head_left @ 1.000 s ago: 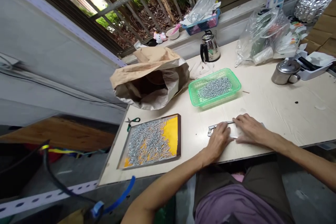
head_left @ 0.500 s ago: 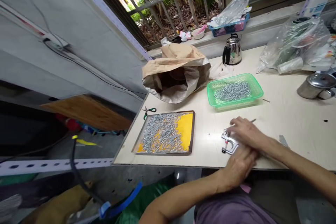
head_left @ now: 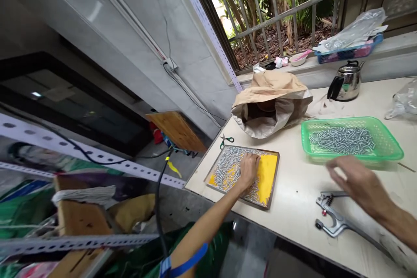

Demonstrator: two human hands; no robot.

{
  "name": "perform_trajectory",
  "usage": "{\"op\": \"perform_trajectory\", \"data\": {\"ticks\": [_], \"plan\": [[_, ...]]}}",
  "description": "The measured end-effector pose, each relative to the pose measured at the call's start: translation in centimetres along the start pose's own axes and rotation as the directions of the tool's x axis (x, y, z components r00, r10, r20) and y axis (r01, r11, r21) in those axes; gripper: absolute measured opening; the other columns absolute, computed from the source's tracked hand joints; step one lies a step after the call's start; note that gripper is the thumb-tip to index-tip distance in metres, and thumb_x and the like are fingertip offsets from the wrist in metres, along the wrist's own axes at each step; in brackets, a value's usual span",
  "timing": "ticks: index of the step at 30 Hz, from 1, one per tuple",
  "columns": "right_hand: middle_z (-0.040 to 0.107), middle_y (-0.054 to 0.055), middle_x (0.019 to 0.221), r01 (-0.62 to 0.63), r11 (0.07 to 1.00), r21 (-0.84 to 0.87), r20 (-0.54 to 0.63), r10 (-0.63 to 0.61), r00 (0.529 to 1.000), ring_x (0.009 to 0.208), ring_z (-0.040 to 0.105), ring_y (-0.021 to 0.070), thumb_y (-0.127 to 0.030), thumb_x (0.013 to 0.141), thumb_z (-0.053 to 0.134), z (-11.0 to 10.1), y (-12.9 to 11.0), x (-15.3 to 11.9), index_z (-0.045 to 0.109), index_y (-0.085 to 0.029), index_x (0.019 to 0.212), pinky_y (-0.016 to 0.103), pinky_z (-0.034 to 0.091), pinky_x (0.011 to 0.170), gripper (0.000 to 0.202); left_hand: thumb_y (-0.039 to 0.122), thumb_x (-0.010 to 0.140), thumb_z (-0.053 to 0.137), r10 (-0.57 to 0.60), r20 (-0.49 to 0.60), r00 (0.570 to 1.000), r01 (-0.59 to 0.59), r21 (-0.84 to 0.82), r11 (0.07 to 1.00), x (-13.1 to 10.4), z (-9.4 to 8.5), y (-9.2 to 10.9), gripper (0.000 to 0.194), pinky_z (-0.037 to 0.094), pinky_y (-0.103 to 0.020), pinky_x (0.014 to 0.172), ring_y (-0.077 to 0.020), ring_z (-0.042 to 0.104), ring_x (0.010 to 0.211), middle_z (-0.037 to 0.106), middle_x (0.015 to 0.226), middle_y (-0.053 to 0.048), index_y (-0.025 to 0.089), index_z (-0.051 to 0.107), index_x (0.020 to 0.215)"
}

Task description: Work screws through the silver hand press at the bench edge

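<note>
My left hand (head_left: 249,169) is down in a shallow tray (head_left: 276,169) with a yellow bottom. Its fingers are curled together among small silver metal pins (head_left: 228,163); whatever sits between the fingertips is hidden. Over the table, my right hand (head_left: 361,184) hovers with thumb and fingers apart, slightly blurred, and nothing shows in it. Just below and left of that hand lies a silver hand tool (head_left: 339,221) with a C-shaped jaw, a spring and long handles. A green plastic basket (head_left: 387,154) beyond the right hand holds more pins (head_left: 342,139).
Behind the tray an open brown paper bag (head_left: 273,91) lies on the table, with green-handled scissors (head_left: 226,140) to its left. A metal kettle (head_left: 348,82) stands near the windowsill. A thin rod (head_left: 406,167) lies right of the basket. The table's front edge runs close below the tray.
My left hand has left the hand tool and moved left into the tray. My right hand has lifted off the tool, which now lies bare on the table. The view has swung left.
</note>
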State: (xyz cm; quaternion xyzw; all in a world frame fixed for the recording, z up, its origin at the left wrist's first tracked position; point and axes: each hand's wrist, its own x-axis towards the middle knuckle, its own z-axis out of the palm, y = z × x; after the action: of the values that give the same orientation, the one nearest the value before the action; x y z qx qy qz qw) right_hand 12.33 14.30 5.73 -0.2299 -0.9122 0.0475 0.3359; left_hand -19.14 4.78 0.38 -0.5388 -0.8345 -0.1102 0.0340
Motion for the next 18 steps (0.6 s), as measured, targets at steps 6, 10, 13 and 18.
{"op": "perform_trajectory", "data": {"ticks": [6, 10, 13, 18], "plan": [[0.061, 0.015, 0.099, -0.136, 0.963, -0.231, -0.080, 0.120, 0.990, 0.090, 0.057, 0.0316, -0.037, 0.095, 0.031, -2.3, 2.2, 0.5, 0.056, -0.018, 0.111, 0.046, 0.044, 0.078, 0.036, 0.017, 0.084, 0.058, -0.003, 0.083, 0.997, 0.003, 0.002, 1.000, 2.4, 1.1, 0.1, 0.012, 0.040, -0.029, 0.072, -0.0198, 0.052, 0.085, 0.060, 0.083, -0.007, 0.014, 0.063, 0.072], [0.063, 0.007, 0.087, -0.144, 0.988, -0.048, 0.062, 0.147, 0.987, 0.079, 0.061, 0.0221, -0.040, 0.095, 0.034, -1.0, 1.1, -4.2, 0.061, -0.023, 0.096, 0.036, 0.048, 0.070, 0.031, 0.012, 0.084, 0.052, 0.036, 0.096, 0.995, -0.034, -0.027, 0.999, 1.9, -0.1, 0.2, 0.016, 0.041, -0.029, 0.075, -0.0199, 0.054, 0.088, 0.062, 0.087, -0.008, 0.014, 0.064, 0.073], [0.062, 0.005, 0.080, -0.164, 0.985, 0.050, 0.256, 0.146, 0.956, 0.074, 0.062, 0.0185, -0.039, 0.094, 0.039, -0.9, -0.1, -8.1, 0.063, -0.025, 0.090, 0.030, 0.049, 0.064, 0.028, 0.011, 0.082, 0.051, 0.075, 0.102, 0.992, -0.062, -0.121, 0.991, 0.2, -1.5, 1.3, 0.017, 0.042, -0.030, 0.078, -0.0189, 0.056, 0.085, 0.064, 0.083, -0.007, 0.015, 0.065, 0.074], [0.061, 0.005, 0.079, -0.269, 0.963, 0.005, 0.380, 0.247, 0.891, 0.070, 0.060, 0.0183, -0.033, 0.093, 0.039, -1.2, -1.9, -12.3, 0.060, -0.024, 0.085, 0.030, 0.048, 0.060, 0.024, 0.024, 0.075, 0.058, 0.091, 0.401, 0.912, 0.192, -0.612, 0.768, -4.9, -2.7, 6.7, 0.015, 0.043, -0.022, 0.057, -0.0130, 0.057, 0.059, 0.064, 0.065, -0.002, 0.014, 0.068, 0.073]]}}
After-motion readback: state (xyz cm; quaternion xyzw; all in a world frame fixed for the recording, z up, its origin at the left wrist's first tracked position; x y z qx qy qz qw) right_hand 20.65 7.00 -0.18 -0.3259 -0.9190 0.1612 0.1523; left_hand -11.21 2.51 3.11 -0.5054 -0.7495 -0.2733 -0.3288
